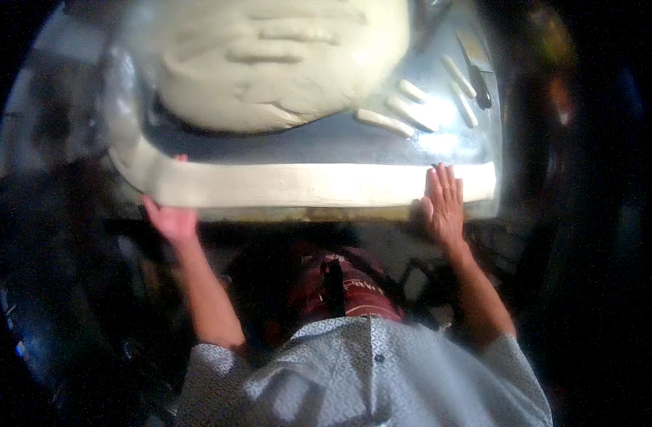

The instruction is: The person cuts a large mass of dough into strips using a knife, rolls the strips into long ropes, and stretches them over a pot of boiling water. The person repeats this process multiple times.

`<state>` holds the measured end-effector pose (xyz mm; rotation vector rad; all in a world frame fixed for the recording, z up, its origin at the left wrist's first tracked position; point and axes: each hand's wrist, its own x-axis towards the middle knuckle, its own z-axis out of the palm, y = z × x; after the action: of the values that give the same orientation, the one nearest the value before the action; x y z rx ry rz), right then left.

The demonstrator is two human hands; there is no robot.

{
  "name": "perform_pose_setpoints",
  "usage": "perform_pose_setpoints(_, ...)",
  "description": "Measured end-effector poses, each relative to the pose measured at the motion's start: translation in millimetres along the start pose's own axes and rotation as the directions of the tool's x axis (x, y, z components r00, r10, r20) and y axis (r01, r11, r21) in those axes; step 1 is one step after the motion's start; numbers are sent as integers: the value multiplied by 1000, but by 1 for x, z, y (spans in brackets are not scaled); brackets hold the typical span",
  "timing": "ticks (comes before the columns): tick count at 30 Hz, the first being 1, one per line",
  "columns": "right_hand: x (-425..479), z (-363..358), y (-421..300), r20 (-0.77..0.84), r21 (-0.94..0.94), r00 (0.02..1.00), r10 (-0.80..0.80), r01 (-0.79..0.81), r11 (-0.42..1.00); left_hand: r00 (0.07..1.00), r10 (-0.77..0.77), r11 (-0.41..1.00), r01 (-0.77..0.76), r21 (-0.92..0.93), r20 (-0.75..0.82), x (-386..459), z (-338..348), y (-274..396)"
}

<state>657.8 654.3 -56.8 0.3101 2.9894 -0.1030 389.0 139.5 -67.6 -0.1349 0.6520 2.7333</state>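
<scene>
A long flat strip of pale dough (304,185) runs along the near edge of a shiny metal worktop (315,141). Its left end bends up and away, blurred. My left hand (172,220) is palm up beneath the strip near this bend; the thumb shows at the near side and fingertips peek out past the far side, the rest hidden by dough. On the strip's right part my right hand (444,200) lies flat, palm down, fingers extended and nearly together. It presses on the dough without gripping it.
A large mound of dough (283,80) covers the back of the worktop. Several short dough sticks (411,112) lie to its right. Beyond them, a dark-handled knife or scraper (480,88) rests by the right edge.
</scene>
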Motion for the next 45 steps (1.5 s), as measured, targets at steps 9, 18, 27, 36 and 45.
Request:
perform_pose_setpoints(9, 26, 15, -129, -90, 186, 973, -211, 224, 957, 932, -1, 993, 44, 109, -363, -22, -4, -15)
perform_pose_setpoints(18, 21, 8, -122, -12, 130, 977, -214, 214, 968, 860, 116, 993, -90, 77, -496, -104, -77, 2)
perform_pose_setpoints(27, 22, -1, -128, 108, 81, 963, -247, 239, 968, 980, 16, 975, 29, 219, -201, -86, -48, 8)
perform_pose_setpoints(36, 14, -4, -62, 29, 131, 998, -60, 56, 990, 699, 363, 731, 197, 653, -617, -143, -68, 53)
perform_pose_setpoints(45, -18, -17, 155, -323, 78, 925, 201, -186, 979, 963, -17, 333, 259, 907, -268, -86, 188, -231)
